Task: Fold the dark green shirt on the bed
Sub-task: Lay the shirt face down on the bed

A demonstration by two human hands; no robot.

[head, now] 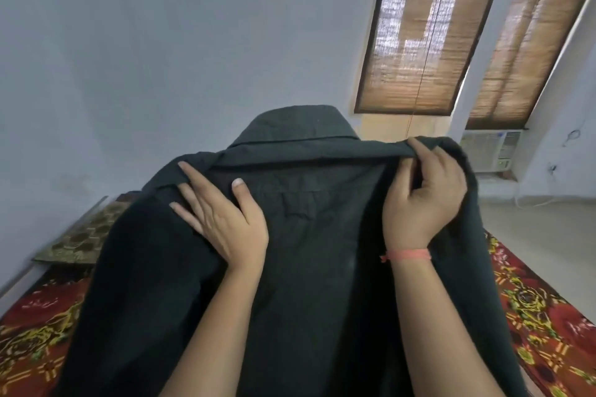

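Much of the upper view is filled by a plain pale blue-grey wall [161, 42]. Before it, a dark green collared shirt [306, 267] is held up in the air above the bed [532, 316], collar uppermost. The lower wall and the middle of the bed are hidden behind it. The bed is spread with a red cloth patterned in yellow and green flowers, and is seen only at either side of the shirt. Two brown woven window blinds [419, 35] are hung at the upper right, with a strip of pale floor [532, 235] below them.

The left hand [222, 219] is laid against the shirt's shoulder on the left of the view, fingers straight and spread, with a fold of cloth draped over the middle fingers. The right hand [422, 200] is curled round the edge of the other shoulder, the cloth gripped between fingers and thumb.

An olive-gold patterned cushion [80, 235] lies on the bed by the wall, partly covered by the hanging shirt. A white window air-conditioner [490, 148] is set below the blinds, its left part blocked by the raised cloth. A pink thread band [408, 255] is tied round the right wrist.
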